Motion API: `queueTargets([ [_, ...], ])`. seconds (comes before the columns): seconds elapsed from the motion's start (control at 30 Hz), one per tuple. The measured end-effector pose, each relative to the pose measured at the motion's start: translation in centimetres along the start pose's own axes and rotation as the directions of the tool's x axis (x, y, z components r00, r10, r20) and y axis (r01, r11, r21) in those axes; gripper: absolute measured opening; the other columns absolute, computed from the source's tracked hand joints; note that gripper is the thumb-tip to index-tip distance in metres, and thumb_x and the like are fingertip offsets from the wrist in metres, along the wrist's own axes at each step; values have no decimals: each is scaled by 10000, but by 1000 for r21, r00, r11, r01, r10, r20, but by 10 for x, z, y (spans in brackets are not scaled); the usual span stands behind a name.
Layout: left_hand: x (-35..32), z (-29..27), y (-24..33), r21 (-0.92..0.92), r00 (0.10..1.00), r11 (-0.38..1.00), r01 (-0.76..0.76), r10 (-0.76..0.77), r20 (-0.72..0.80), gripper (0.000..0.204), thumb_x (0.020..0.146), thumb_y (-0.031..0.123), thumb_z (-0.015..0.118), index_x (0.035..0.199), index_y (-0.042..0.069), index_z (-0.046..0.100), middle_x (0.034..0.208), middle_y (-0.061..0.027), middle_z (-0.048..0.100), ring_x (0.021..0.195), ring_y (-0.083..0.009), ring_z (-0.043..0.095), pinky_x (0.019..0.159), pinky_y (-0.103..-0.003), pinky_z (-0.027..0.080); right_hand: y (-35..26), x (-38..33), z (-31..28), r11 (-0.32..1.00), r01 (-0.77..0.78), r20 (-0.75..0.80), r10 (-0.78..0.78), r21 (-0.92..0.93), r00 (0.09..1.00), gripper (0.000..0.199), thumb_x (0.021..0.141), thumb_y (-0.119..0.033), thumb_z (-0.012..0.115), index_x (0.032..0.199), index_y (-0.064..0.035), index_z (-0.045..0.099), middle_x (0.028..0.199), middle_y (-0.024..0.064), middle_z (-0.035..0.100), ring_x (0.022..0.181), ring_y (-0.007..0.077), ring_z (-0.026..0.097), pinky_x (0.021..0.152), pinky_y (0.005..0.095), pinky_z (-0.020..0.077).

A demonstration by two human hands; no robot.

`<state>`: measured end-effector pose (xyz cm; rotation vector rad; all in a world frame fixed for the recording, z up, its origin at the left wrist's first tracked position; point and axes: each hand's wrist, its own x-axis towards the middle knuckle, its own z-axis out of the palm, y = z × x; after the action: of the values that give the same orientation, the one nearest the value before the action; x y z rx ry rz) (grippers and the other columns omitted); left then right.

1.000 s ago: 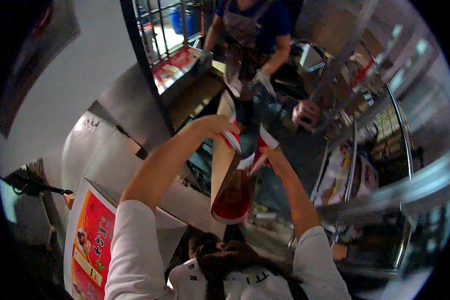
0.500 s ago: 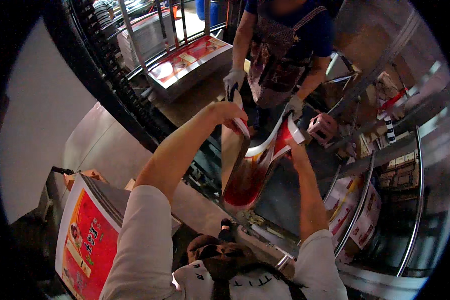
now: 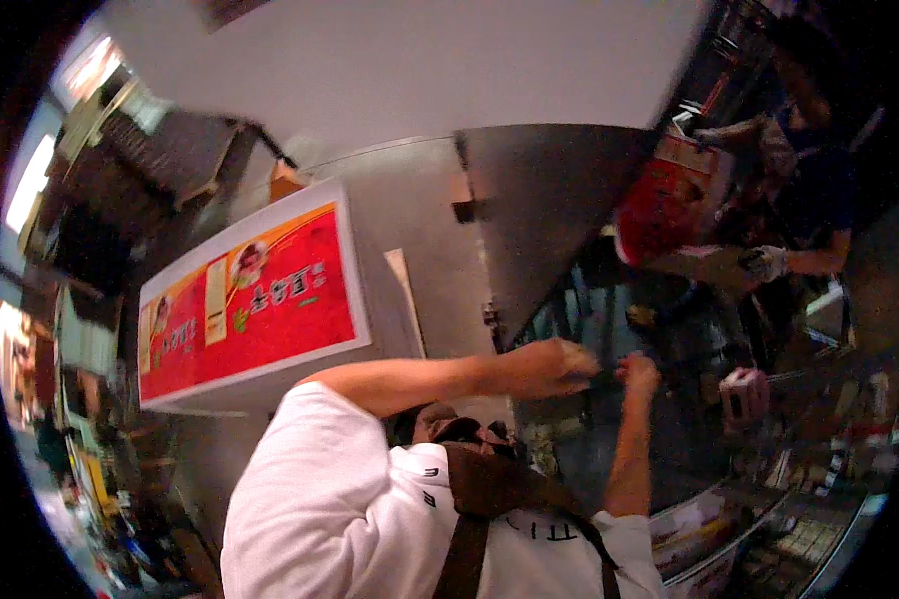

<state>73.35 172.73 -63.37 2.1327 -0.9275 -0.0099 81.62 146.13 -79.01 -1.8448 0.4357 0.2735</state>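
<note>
My left hand (image 3: 561, 365) reaches out from my white sleeve, fingers curled, with nothing visible in it. My right hand (image 3: 637, 373) is raised close beside it, also closed like a fist. Both hover in front of dark, blurred metal racking (image 3: 669, 329). Farther off, a red and white bag (image 3: 659, 215) is up near a co-worker in a dark blue shirt, between that person's gloved hands (image 3: 767, 262). The view is tilted and motion-blurred.
A large red and white printed panel (image 3: 250, 299) lies at the left. A steel sheet (image 3: 539, 190) stands behind my hands. A small pink and white box (image 3: 744, 395) sits at the right, with shelves of packets (image 3: 729, 529) below it.
The red and white bag that both my hands held up is no longer in them; it is now over by the co-worker. The camera has swung hard to the left.
</note>
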Motion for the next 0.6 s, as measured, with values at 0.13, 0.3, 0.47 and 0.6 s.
queueTargets([
  [0.13,-199,-54,0,100,961,960,263,-252,-110,345,719,112,627,1048,57,539,1130,-141,528,1034,-313,500,890,-403,383,-2,-125,162,963,237,458,-270,129,847,271,844,-234,536,879,18,629,747,77,636,591,130,581,561,252,454],
  [0.3,-372,-125,-24,465,787,638,614,-445,-428,477,692,146,659,1144,100,514,1220,-99,484,1144,-290,427,928,-410,351,-87,-198,314,820,563,604,-397,-106,692,288,789,-283,568,848,-11,643,699,125,619,646,210,599,595,324,443],
  [0.47,-446,-119,-63,484,752,585,651,-405,-520,427,730,208,627,1132,111,519,1225,-53,483,1159,-224,419,919,-377,339,-92,-231,390,682,684,551,-477,-260,685,278,771,-276,584,836,-13,646,777,160,630,733,292,610,668,369,462],
  [0.6,-459,-106,-81,424,709,611,669,-351,-612,399,729,208,630,1107,122,539,1211,-33,497,1150,-203,430,927,-383,331,-98,-240,408,628,662,513,-441,-410,737,230,752,-248,598,828,-38,654,822,151,635,784,292,609,709,378,467],
])
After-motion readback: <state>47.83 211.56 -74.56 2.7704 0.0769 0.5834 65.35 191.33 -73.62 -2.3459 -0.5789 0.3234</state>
